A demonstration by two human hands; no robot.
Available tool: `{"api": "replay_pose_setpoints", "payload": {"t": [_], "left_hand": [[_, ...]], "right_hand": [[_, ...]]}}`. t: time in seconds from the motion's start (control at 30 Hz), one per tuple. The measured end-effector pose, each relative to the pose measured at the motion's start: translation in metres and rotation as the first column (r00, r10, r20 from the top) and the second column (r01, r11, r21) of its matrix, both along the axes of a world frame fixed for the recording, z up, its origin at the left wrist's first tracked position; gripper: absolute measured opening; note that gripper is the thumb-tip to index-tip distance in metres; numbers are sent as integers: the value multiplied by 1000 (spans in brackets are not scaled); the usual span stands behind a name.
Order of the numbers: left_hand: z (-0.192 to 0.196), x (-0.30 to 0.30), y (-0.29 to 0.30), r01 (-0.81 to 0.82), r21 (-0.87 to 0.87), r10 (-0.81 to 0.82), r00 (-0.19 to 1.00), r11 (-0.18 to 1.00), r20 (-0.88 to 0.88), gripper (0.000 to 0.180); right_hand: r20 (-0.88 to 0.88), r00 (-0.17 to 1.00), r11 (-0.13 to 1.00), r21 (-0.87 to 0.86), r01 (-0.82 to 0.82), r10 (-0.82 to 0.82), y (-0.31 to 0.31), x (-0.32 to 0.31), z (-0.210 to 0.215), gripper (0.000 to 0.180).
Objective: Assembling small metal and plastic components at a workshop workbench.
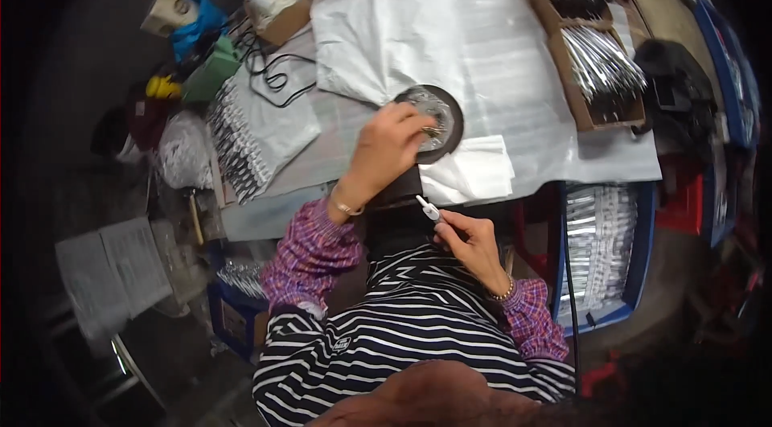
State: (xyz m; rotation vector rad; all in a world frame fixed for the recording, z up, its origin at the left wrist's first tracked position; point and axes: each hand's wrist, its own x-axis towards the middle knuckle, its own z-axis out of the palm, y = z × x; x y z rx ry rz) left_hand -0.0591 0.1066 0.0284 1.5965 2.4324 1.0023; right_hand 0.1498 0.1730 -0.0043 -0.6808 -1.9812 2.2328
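Note:
Over a round dark dish (456, 132) on the table, my left hand (388, 145) has its fingers pinched together. The dish holds clear plastic and small brass-coloured bits, too small to name. What sits between the left fingertips, if anything, is hidden. Lower down, in front of my body, my right hand (474, 246) grips a small white and grey piece with a narrow tip (430, 208). Its tip points up and left toward the dish. A folded white sheet (474, 168) lies at the dish's lower right.
Cardboard boxes of thin silvery rods (599, 65) stand at the far right. A blue bin (642, 266) of silvery pieces is beside my right arm. At left lie a bag with rows of metal pieces (249, 141) and a black cord (277, 81). White sheeting (386, 25) covers the table.

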Motion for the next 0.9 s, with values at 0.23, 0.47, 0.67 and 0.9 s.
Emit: {"api": "replay_pose_setpoints", "payload": {"t": [0.23, 0.47, 0.67, 0.9], "left_hand": [[-20, 7, 6, 3, -62, -21, 955, 998, -295, 16], [-23, 8, 5, -18, 2, 18, 956, 1000, -292, 9], [-24, 2, 5, -15, 54, 28, 966, 998, -258, 10], [-22, 1, 4, -34, 63, 50, 959, 997, -279, 9]], "right_hand": [[86, 996, 1000, 5, -3, 3, -3, 12, -7, 20], [53, 999, 1000, 13, -11, 11, -3, 13, -11, 22], [95, 995, 1000, -21, -6, 8, -3, 9, -8, 24], [127, 991, 999, -7, -40, 41, -3, 5, -4, 24]]}}
